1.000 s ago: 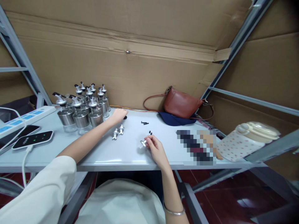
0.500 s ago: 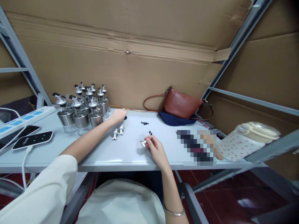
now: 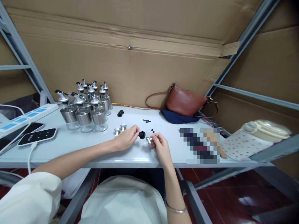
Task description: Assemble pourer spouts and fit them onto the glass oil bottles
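My left hand (image 3: 127,137) pinches a black stopper (image 3: 142,134), its round end pointing right. Just across a small gap, my right hand (image 3: 161,146) grips a silver metal pourer top (image 3: 149,141) between thumb and fingers. Two more silver pourer tops (image 3: 123,126) stand on the table behind my left hand, partly covered by it. Farther back lie black stoppers (image 3: 120,113) in a small group. Thin black levers (image 3: 147,121) and tiny black pieces (image 3: 152,130) rest near the middle.
Several glass-and-steel oil bottles (image 3: 84,118) with pourers stand at the left. A power strip (image 3: 30,116) and a white-edged device (image 3: 38,137) lie beyond them. At the right are a brown bag (image 3: 184,101) on a navy cap (image 3: 178,117) and a dotted container (image 3: 245,141).
My left hand has come back from the far group of black parts, bringing a black stopper close to the pourer top. My right hand stays nearly in place, still holding the pourer top.
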{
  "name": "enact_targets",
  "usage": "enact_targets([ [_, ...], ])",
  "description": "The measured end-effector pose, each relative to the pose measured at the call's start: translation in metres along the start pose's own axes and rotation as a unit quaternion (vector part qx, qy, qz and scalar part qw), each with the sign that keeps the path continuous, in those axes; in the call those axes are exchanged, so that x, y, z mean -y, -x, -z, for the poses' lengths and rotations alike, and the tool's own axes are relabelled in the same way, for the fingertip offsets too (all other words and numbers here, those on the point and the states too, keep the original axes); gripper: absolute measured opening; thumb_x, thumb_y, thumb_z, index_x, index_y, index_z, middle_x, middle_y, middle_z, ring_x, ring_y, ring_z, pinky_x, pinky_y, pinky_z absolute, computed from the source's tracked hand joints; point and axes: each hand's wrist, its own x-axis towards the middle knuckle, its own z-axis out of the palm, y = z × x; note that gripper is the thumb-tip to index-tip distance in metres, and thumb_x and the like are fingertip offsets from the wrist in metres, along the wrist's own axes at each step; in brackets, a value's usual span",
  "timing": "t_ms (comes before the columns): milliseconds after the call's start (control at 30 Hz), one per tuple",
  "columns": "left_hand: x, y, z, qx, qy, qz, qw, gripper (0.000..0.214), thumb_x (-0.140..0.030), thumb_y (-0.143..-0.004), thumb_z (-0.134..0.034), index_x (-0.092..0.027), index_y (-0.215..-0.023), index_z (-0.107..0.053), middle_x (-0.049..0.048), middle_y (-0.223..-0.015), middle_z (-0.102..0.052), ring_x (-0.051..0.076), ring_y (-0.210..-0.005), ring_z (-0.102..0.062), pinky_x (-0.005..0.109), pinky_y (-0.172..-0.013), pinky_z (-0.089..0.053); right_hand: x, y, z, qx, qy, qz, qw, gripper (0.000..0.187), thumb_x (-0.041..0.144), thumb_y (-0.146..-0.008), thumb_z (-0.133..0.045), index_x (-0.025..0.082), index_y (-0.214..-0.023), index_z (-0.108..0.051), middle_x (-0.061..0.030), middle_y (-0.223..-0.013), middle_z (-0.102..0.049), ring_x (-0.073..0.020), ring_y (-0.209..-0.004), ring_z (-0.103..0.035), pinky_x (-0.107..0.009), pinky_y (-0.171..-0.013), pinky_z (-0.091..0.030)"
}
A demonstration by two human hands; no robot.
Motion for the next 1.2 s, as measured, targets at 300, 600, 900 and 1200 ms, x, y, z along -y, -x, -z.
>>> enact_targets([
  [300,0.011,0.006,-0.021,-0.006,0.185,0.012,0.983,0.012,-0.029,-0.093,-0.021,-0.021,-0.088,-0.029,-0.0043,-0.064,-0.046,0.014,-0.059,-0.047,0.032,-0.070,-0.039,0.001,0.001,0.001,-0.026,-0.013,0.029,0.999,0.025,0.043,-0.075,-0.060,0.018,-0.071,-0.058,0.0044,-0.054,-0.050,-0.0108,-0.052,-0.045,-0.024,-0.054,-0.037],
  [600,0.011,0.006,-0.025,-0.007,0.217,-0.007,0.976,0.011,-0.029,-0.094,-0.024,-0.021,-0.088,-0.029,-0.0033,-0.069,-0.047,0.013,-0.059,-0.048,0.032,-0.070,-0.041,0.001,0.001,0.000,0.017,-0.043,0.037,0.998,0.027,0.045,-0.076,-0.063,0.019,-0.077,-0.059,0.0022,-0.059,-0.061,-0.0123,-0.055,-0.055,-0.027,-0.061,-0.044],
  [900,0.015,0.006,-0.027,-0.018,0.260,0.013,0.965,0.016,-0.036,-0.095,-0.025,-0.021,-0.090,-0.029,-0.0034,-0.070,-0.048,0.012,-0.057,-0.050,0.028,-0.060,-0.040,0.001,0.002,0.000,0.042,-0.031,0.041,0.998,0.024,0.042,-0.076,-0.064,0.019,-0.079,-0.059,-0.0012,-0.065,-0.068,-0.0157,-0.062,-0.064,-0.030,-0.065,-0.048],
  [1200,0.009,0.006,-0.020,-0.002,0.341,0.027,0.940,0.025,-0.045,-0.092,-0.036,-0.020,-0.094,-0.034,-0.0037,-0.064,-0.054,0.012,-0.059,-0.053,0.027,-0.064,-0.042,0.002,0.003,-0.001,0.047,-0.039,0.039,0.997,0.026,0.044,-0.074,-0.066,0.019,-0.080,-0.059,-0.0022,-0.067,-0.070,-0.0164,-0.064,-0.065,-0.031,-0.066,-0.049],
])
